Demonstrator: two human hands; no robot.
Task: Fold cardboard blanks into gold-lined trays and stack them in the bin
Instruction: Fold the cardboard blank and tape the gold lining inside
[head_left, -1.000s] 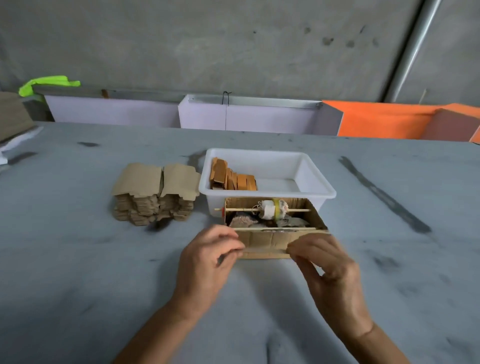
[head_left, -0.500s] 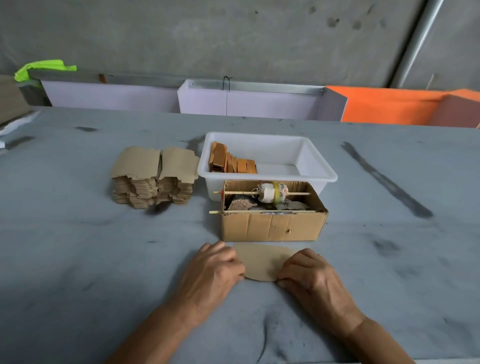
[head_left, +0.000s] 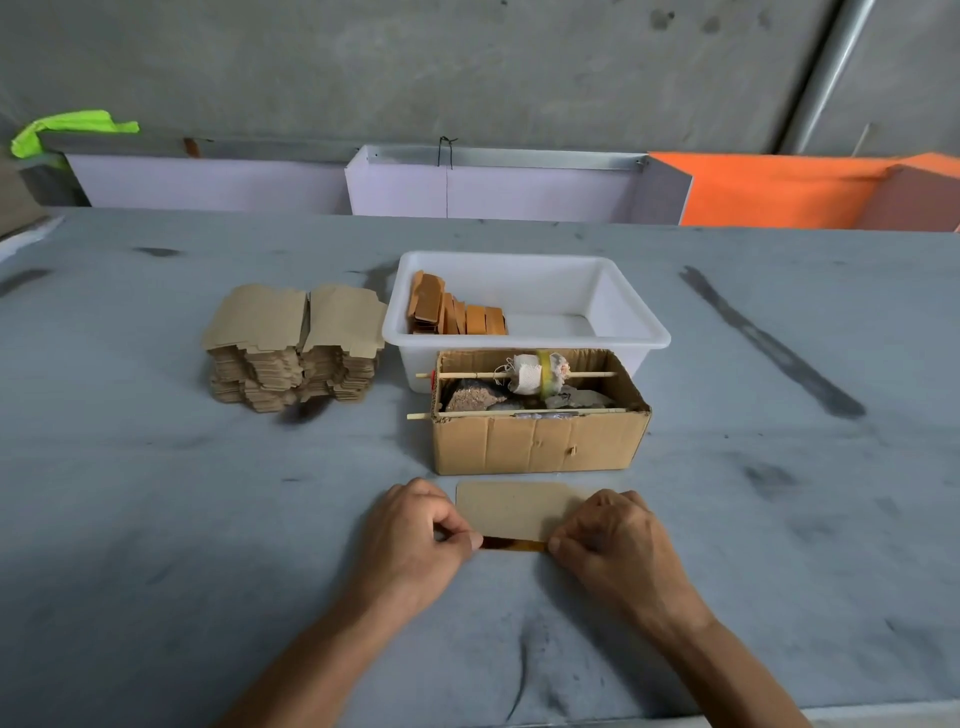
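From the head view, we pinch the flat brown cardboard blank (head_left: 511, 509) on the grey tabletop (head_left: 156, 519), left hand (head_left: 415, 535) and right hand (head_left: 613, 540) each nipping one end of its near edge, where gold lining shows. Its long axis runs left-right between both grips; the white plastic bin (head_left: 639, 322) lies beyond.

At your 12 o'clock sits the cardboard box (head_left: 537, 447), the bin (head_left: 524, 306) behind it; the stack of blanks (head_left: 293, 348) lies at 10 o'clock.
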